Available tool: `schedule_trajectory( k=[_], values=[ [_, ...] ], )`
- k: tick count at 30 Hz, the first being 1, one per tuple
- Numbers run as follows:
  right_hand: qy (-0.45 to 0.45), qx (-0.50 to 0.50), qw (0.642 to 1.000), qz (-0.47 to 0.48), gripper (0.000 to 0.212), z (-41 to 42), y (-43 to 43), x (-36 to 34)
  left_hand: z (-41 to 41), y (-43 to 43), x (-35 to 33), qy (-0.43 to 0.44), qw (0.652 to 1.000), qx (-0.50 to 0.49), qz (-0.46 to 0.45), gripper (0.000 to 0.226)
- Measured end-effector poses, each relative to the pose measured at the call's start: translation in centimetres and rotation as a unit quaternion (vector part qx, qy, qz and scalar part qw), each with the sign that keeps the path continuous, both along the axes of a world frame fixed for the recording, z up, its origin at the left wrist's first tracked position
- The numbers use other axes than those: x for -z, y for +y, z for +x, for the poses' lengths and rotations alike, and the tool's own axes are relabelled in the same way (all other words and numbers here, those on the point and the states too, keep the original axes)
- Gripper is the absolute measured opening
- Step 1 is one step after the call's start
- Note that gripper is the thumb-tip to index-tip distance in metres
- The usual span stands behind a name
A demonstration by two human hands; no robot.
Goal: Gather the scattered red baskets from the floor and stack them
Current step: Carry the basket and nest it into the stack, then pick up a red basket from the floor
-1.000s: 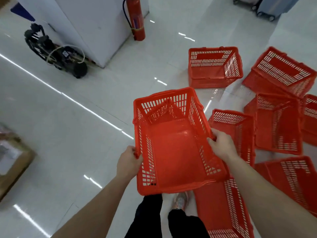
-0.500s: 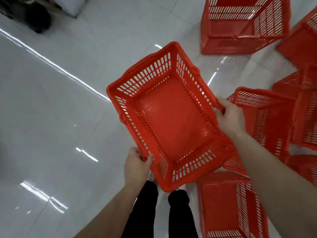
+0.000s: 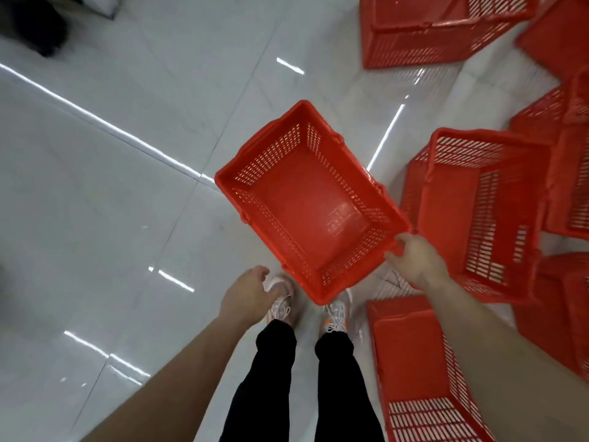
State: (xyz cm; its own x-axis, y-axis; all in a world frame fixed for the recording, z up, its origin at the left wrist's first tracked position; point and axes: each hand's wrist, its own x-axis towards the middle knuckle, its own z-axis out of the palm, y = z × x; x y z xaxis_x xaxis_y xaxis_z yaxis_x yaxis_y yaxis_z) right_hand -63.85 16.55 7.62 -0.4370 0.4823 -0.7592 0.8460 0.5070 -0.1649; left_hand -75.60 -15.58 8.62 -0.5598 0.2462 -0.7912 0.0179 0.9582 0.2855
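red slotted plastic basket (image 3: 306, 199) just ahead, long axis far-left to near-right — right hand (image 3: 414, 263) grips its near rim; left hand (image 3: 248, 291) loose, empty, beside it.

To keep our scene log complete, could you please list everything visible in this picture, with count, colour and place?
Centre basket: one, red, open side up, in front of the feet.
Other baskets: at least six, red, on the floor ahead and to the right, some tipped, some cut off by the frame.
Floor: one, glossy white tiles, under everything.
Dark object: one, black, top-left corner, too blurred to identify.
Shoes: two, white with orange, bottom centre.
Trousers: one pair, black, bottom centre.
Left hand: one, free, fingers relaxed, left of the centre basket.
Right hand: one, grips the centre basket's near rim.
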Motion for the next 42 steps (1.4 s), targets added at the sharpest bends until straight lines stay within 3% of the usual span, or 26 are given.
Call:
schedule_trajectory(
  k=[3,6,11,15,18,22,27,30,34,42],
  values=[
    [-0.013,0.016,1.000,-0.014,0.042,3.4,0.0,-4.9,-1.6,1.4,-4.9,0.012,0.998,0.050,-0.028,0.059],
    [0.007,0.051,0.999,0.003,0.048,6.2,0.1,-12.6,-2.8,4.0,-12.1,0.029,0.995,0.092,-0.021,0.055],
    [0.060,0.117,0.990,0.046,0.061,10.6,-0.3,-27.0,-3.4,10.2,-24.7,0.089,0.983,0.137,0.078,0.044],
    [0.089,0.215,0.967,0.104,0.052,15.9,-3.0,-36.9,-0.7,13.3,-32.1,0.104,0.960,0.209,0.154,0.040],
    [0.102,0.311,0.935,0.140,0.045,21.4,-7.6,-42.3,3.9,13.9,-36.7,0.086,0.921,0.340,0.169,0.042],
    [0.046,0.424,0.894,0.139,0.048,29.9,-15.1,-46.3,11.2,14.7,-41.5,0.066,0.838,0.514,0.174,0.036],
    [0.004,0.557,0.817,0.152,0.051,42.1,-23.6,-48.8,22.4,16.2,-45.6,0.064,0.737,0.649,0.177,0.045],
    [-0.008,0.622,0.769,0.149,0.058,49.5,-28.5,-49.5,30.0,16.3,-47.3,0.078,0.675,0.706,0.200,0.039],
    [-0.019,0.668,0.728,0.153,0.058,59.3,-34.6,-50.0,41.3,15.3,-48.5,0.084,0.639,0.733,0.216,0.049],
    [-0.042,0.689,0.702,0.175,0.060,77.1,-43.2,-52.7,61.8,11.7,-50.2,0.075,0.590,0.771,0.228,0.050]
  ],
)
